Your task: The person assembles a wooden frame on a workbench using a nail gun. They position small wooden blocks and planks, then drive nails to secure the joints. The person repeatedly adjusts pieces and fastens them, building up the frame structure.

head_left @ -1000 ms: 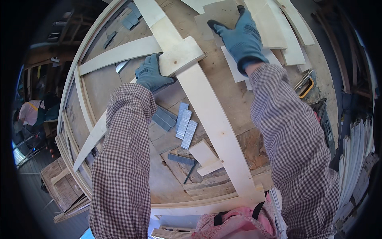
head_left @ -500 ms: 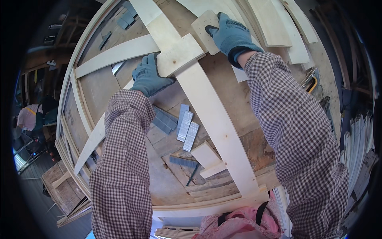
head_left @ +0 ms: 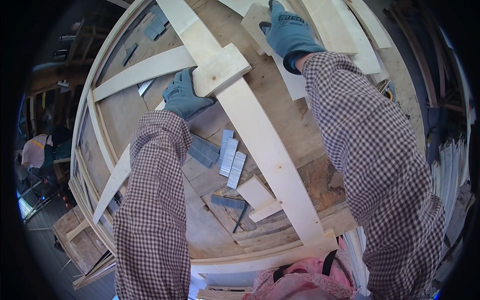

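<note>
My left hand [head_left: 184, 95], in a blue-grey glove, lies against the left corner of a pale square wooden block [head_left: 222, 69]. Its fingers are stretched along the block's edge and the thumb is spread away. The block sits across a long wooden slat [head_left: 272, 155], where a curved side slat [head_left: 145, 72] meets it. At the far right, my right hand [head_left: 291, 32], gloved alike, grips a flat wooden piece [head_left: 254, 27] by its right side. The thumb rests on that piece's face, and part of the piece is hidden behind the hand.
Strips of staples [head_left: 231, 162] lie left of the long slat, near small wood offcuts [head_left: 257, 192]. Pale boards [head_left: 327, 30] are stacked at the far right. A curved wooden rim [head_left: 82, 105] borders the worktable. Another person [head_left: 37, 150] is in the left background.
My right hand has moved farther away with the flat wooden piece, uncovering more of the pale strip beneath. My left hand stays against the block; the view has shifted slightly.
</note>
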